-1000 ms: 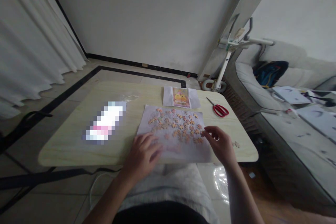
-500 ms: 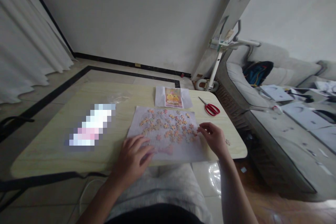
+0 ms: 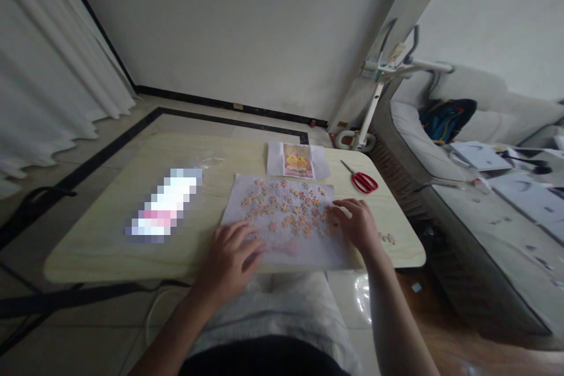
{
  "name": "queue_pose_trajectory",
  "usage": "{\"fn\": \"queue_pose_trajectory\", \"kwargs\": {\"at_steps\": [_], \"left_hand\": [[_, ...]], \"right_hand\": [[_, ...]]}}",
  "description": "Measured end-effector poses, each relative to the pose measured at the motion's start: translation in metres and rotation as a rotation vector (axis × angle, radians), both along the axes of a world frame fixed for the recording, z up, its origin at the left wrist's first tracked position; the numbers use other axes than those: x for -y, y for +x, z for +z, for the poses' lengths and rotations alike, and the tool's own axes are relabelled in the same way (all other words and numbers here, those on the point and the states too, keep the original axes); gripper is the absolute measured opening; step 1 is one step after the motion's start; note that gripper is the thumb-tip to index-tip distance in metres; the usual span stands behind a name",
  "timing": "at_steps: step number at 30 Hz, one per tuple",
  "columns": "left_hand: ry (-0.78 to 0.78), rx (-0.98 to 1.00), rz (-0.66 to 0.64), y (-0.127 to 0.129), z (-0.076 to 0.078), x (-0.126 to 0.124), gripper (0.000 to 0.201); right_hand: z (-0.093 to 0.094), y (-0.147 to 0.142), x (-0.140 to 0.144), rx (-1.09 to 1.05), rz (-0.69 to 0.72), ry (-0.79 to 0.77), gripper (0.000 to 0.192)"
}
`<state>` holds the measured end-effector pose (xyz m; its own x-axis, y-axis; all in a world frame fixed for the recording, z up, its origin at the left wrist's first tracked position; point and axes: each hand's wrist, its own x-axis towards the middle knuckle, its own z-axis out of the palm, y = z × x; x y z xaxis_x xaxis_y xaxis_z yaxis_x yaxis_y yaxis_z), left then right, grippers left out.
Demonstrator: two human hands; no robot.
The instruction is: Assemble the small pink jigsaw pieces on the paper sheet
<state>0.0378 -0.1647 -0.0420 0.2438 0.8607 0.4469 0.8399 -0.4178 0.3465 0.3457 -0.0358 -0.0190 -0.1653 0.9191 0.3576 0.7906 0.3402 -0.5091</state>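
Head view, one frame. Far left: white curtain [image 3: 48, 82] hanging to a tiled floor [image 3: 110, 129] with a dark inlaid border.

Pale wood worktop [image 3: 110, 247] with rounded corners. On its left part lies a pixelated, unreadable object [image 3: 164, 210], white with a pink band. Just behind it, a faint clear plastic scrap [image 3: 211, 161].

Left hand [image 3: 231, 258]: palm down at the near left corner of the white sheet [image 3: 304, 249], fingers spread and resting flat on the paper. Nothing held in it.

The white sheet lies at centre of the worktop, its near edge at the worktop's front edge. Loose puzzle pieces [image 3: 286, 205], small, orange and pink, are scattered across the upper half of the sheet, mostly single and apart. Behind the sheet, touching or just beside its far edge, a reference picture [image 3: 298, 161] with a yellow figure, set on white paper.

Right hand [image 3: 356, 222]: palm down at the right edge of the sheet, fingers extended leftward and lying on the rightmost pieces. Whether a piece is pinched under the fingers cannot be told.

Red-handled scissors [image 3: 363, 179] lie near the far right corner of the worktop, well apart from the sheet. A few stray pieces [image 3: 388, 239] sit just right of the right hand.

Far right: grey sofa [image 3: 484, 200] with papers on it and a blue bag [image 3: 447, 120].
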Motion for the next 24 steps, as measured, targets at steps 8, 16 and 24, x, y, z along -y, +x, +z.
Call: {"fn": "queue_pose_trajectory", "kwargs": {"at_steps": [8, 16, 24], "left_hand": [[-0.016, 0.007, 0.005, 0.002, 0.004, 0.0, 0.013], [-0.067, 0.027, 0.003, 0.002, 0.007, 0.002, 0.015], [-0.049, 0.035, 0.004, 0.002, 0.006, 0.001, 0.014]], "right_hand": [[0.012, -0.07, 0.069, 0.036, 0.381, 0.01, 0.012], [0.004, -0.093, 0.08, 0.107, 0.445, -0.055, 0.008], [0.001, -0.093, 0.078, 0.086, 0.454, -0.045, 0.009]]}}
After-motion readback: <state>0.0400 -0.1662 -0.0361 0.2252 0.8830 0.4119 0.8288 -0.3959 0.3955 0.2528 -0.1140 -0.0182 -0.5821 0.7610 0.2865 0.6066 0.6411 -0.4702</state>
